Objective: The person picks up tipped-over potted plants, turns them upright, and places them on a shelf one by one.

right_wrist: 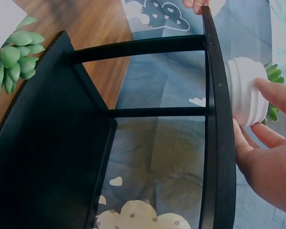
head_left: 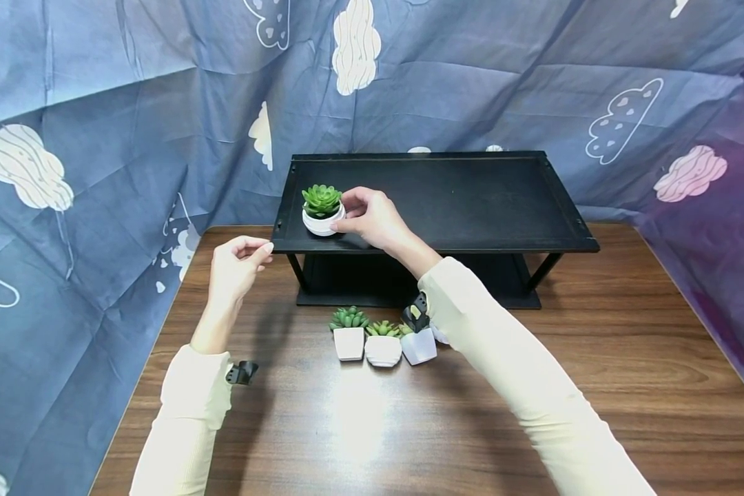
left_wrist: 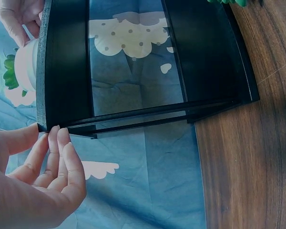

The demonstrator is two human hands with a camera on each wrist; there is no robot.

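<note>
We cannot see all of the pots on the counter: the right sleeve cuts across the third small pot and hides whatever sits behind it, while the square pot and the round pot beside it show whole. In the wrist views the succulent pot is half hidden by the edge of the black shelf.

That pot stands upright on the shelf's top board, near its front left corner. Our right hand reaches forward over the shelf's front edge, its fingers curled round the pot's white side. Our left hand is raised by the shelf's left front corner, fingers loosely bent and holding nothing, their tips at the corner; whether they touch it we cannot tell.
</note>
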